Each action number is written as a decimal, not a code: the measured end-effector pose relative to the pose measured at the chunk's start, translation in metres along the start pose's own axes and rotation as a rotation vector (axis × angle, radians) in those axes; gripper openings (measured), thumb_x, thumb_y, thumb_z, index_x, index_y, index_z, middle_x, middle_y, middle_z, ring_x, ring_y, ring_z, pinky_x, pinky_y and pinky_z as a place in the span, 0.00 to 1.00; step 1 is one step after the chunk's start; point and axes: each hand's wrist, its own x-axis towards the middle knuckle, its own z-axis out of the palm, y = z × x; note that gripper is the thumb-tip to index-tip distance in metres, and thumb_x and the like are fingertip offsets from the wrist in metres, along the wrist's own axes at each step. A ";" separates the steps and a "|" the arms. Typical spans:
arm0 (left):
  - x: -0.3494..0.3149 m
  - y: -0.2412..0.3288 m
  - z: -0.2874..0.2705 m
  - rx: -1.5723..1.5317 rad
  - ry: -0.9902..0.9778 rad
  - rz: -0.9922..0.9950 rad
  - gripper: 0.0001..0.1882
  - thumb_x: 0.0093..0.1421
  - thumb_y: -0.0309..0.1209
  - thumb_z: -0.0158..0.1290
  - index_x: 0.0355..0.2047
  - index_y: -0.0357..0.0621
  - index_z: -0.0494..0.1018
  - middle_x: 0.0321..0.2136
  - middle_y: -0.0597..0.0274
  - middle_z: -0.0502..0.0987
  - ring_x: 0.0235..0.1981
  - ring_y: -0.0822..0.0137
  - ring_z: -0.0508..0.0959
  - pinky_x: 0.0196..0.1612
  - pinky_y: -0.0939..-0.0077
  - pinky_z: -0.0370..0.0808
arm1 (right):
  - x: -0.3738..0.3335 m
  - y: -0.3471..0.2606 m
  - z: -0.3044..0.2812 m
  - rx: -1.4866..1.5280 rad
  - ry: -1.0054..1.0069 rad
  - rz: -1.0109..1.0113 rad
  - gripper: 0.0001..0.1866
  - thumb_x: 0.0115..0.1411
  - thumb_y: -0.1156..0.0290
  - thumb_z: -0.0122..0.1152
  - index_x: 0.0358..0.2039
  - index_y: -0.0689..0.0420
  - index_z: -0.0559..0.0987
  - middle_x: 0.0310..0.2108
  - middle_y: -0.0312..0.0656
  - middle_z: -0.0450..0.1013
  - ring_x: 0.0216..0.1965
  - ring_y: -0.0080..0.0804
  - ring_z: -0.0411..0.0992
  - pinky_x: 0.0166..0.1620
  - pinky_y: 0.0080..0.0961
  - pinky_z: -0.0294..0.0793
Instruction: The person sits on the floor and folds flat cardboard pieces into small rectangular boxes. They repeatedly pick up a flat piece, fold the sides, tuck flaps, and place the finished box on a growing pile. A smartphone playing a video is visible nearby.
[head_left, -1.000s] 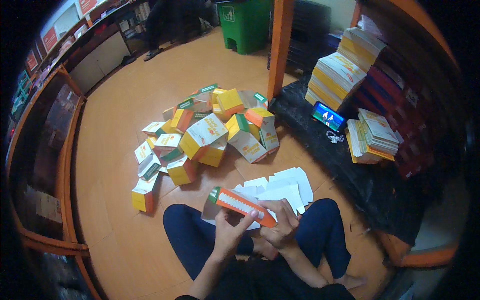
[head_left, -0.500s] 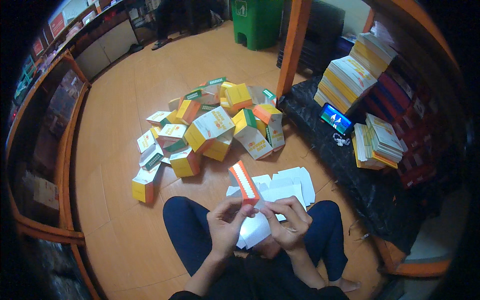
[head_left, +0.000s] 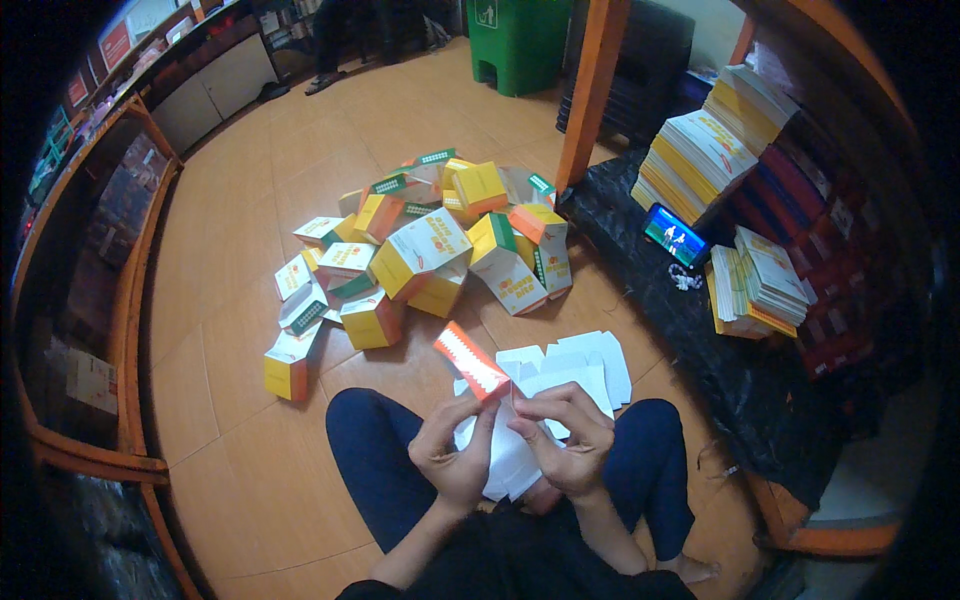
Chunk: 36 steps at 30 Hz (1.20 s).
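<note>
Over my lap, a partly folded paper carton (head_left: 470, 362) with an orange panel and a white toothed pattern is pinched between both hands. My left hand (head_left: 455, 458) grips it at the lower left with thumb and fingers. My right hand (head_left: 570, 445) pinches its near right edge. The carton's white inner face hangs below the fingers, partly hidden by them. Just beyond lie flat white carton blanks (head_left: 595, 365), overlapping on the floor between my knees.
A heap of folded yellow, white, green and orange boxes (head_left: 425, 250) covers the floor ahead. To the right, a black-covered bench (head_left: 730, 400) bears stacks of flat cartons (head_left: 695, 150), a phone (head_left: 675, 237) and a beaded string (head_left: 684, 278). A green bin (head_left: 515, 45) stands at the back.
The carton's orange panel has tilted over to the left and lower. Both hands have shifted slightly and still pinch the carton; the heap is unchanged.
</note>
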 end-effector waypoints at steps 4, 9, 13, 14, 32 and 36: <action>-0.009 0.000 -0.002 -0.058 -0.019 -0.034 0.07 0.55 0.15 0.64 0.35 0.32 0.81 0.34 0.56 0.83 0.37 0.69 0.81 0.43 0.78 0.76 | 0.000 0.001 0.006 0.012 0.021 -0.008 0.11 0.50 0.81 0.74 0.36 0.61 0.86 0.32 0.43 0.79 0.34 0.30 0.78 0.38 0.24 0.77; -0.011 -0.001 0.000 -0.078 -0.008 -0.050 0.08 0.55 0.15 0.63 0.36 0.31 0.81 0.34 0.56 0.83 0.37 0.68 0.82 0.43 0.77 0.76 | 0.000 0.005 0.005 0.058 0.003 0.009 0.10 0.49 0.82 0.74 0.34 0.61 0.86 0.31 0.43 0.79 0.33 0.30 0.77 0.38 0.22 0.75; -0.016 0.004 0.007 0.025 0.045 0.035 0.08 0.53 0.16 0.62 0.36 0.32 0.81 0.32 0.53 0.83 0.35 0.64 0.83 0.42 0.75 0.77 | -0.004 0.007 0.014 0.076 0.018 -0.013 0.09 0.52 0.81 0.73 0.36 0.61 0.85 0.33 0.42 0.78 0.32 0.29 0.77 0.36 0.24 0.77; -0.018 0.006 0.007 0.070 0.046 0.066 0.09 0.54 0.16 0.61 0.36 0.32 0.81 0.32 0.52 0.83 0.35 0.63 0.83 0.43 0.74 0.77 | -0.006 0.008 0.018 0.070 0.019 -0.015 0.09 0.52 0.81 0.73 0.35 0.62 0.85 0.32 0.42 0.78 0.32 0.29 0.77 0.36 0.23 0.77; -0.003 0.010 -0.003 -0.413 0.063 -0.566 0.23 0.61 0.28 0.60 0.54 0.38 0.68 0.48 0.57 0.75 0.49 0.64 0.76 0.56 0.66 0.72 | -0.010 0.005 0.007 -0.375 -0.045 -0.182 0.16 0.49 0.83 0.65 0.41 0.63 0.79 0.35 0.46 0.76 0.35 0.46 0.78 0.38 0.36 0.79; -0.005 0.011 -0.006 -0.244 -0.056 -0.592 0.25 0.57 0.26 0.65 0.53 0.36 0.71 0.47 0.57 0.77 0.47 0.65 0.78 0.52 0.68 0.74 | -0.002 -0.005 -0.003 -0.296 -0.068 -0.163 0.15 0.51 0.85 0.66 0.41 0.63 0.80 0.37 0.47 0.78 0.37 0.45 0.79 0.40 0.36 0.79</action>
